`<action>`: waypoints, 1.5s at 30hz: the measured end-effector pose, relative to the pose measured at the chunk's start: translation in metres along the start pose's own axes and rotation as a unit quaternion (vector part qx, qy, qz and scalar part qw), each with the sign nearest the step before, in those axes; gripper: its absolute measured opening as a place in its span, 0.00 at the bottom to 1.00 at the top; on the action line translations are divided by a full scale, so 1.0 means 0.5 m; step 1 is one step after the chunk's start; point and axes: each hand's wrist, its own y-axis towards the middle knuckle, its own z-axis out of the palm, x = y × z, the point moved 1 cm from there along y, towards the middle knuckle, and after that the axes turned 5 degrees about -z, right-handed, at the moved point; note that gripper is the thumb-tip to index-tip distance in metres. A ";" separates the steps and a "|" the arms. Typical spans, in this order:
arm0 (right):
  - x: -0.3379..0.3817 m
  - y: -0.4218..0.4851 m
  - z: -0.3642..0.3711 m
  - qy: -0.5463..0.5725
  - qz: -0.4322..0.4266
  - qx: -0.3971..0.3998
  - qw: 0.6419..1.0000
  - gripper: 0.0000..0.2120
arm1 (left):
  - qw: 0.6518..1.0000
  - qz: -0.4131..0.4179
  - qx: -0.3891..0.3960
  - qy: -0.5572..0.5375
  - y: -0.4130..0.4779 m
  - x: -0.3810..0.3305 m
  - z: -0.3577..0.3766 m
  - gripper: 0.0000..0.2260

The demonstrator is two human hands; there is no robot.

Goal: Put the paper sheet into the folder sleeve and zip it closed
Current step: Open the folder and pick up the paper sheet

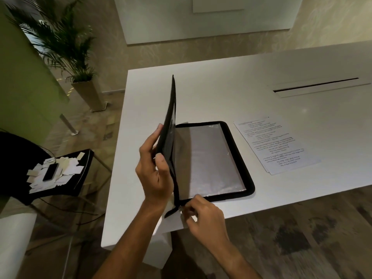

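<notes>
Your left hand: forearm rising from the bottom edge, palm turned toward you, thumb on the near face and fingers wrapped behind the raised cover of the black zip-edged fabric folder. Grip pressed onto the cover's free edge, about halfway along it.

Your right hand: forearm entering from the lower right, knuckles up, fingertips drawn together at the folder's near corner by the spine. Grip pinched shut there on the zipper end; the pull itself is too small to make out.

Raised cover: stands close to upright, seen nearly edge-on, long axis running away from you, top corner pointing to the far side of the white bench.

Lower half of the folder: lies flat on the bench, long axis likewise running away from you, spine on the left. Clear plastic sleeve faces up inside the black border. It sits directly right of your left grip and just beyond your right grip.

White printed paper sheet: flat on the bench, right of the folder, near but apart from it, outside the sleeve, long axis roughly parallel to the folder's. Neither hand touches it.
</notes>
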 end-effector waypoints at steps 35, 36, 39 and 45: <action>-0.067 0.064 -0.043 -0.127 0.083 -0.065 0.986 0.15 | 0.799 -0.441 -0.034 0.408 -0.062 0.200 -0.395 0.01; -0.071 0.060 -0.044 -0.130 0.083 -0.064 0.986 0.15 | 0.790 -0.450 -0.009 0.416 -0.060 0.202 -0.397 0.02; -0.078 0.053 -0.046 -0.138 0.079 -0.059 0.986 0.15 | 0.754 -0.455 0.057 0.471 -0.055 0.203 -0.396 0.05; -0.079 0.067 -0.063 -0.130 0.054 -0.046 0.989 0.12 | 0.780 -0.212 0.120 0.577 -0.033 0.217 -0.335 0.13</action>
